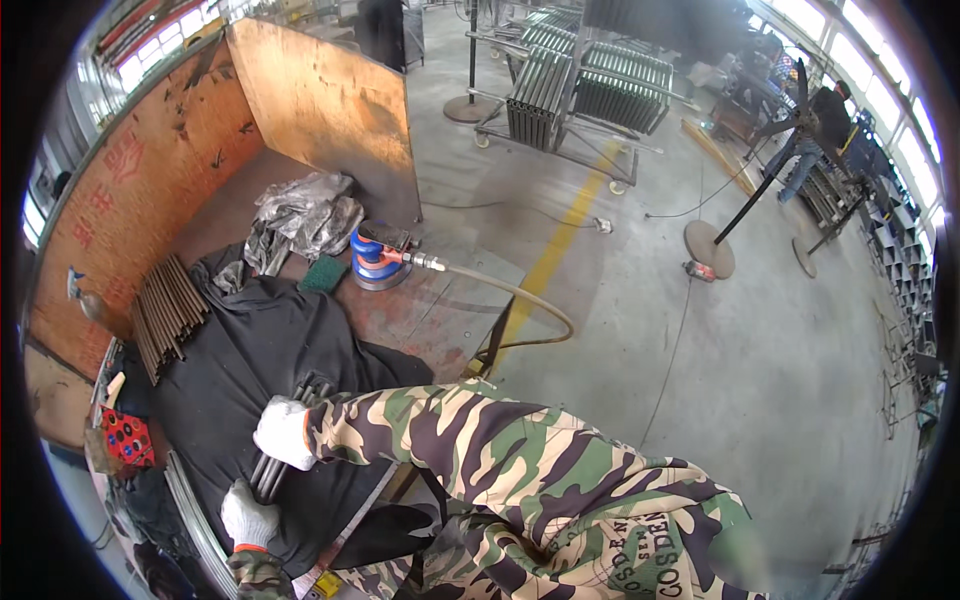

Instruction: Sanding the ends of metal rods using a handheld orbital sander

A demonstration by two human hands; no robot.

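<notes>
A small bundle of grey metal tubes (268, 477) lies at a slant over the black cloth (275, 335) on the workbench. My right hand (284, 432), in a white glove, is closed over the bundle, and the tube ends stick out past it. At the near end my left hand (249, 516), in a greyish white glove, is curled round the same tubes. Its fingertips are partly hidden. Just left of it more long bright tubes (198, 520) lie along the bench edge. Farther back, a stack of brownish tubes (166, 312) rests on the cloth.
Behind the cloth are a blue and orange air sander (378, 258) with a hose (500, 287), a green scouring pad (323, 275) and crumpled plastic (305, 212). Wooden boards (320, 95) wall the bench. A spray bottle (92, 300) stands left. Beyond are a wheeled rack (560, 140) and another person (825, 125).
</notes>
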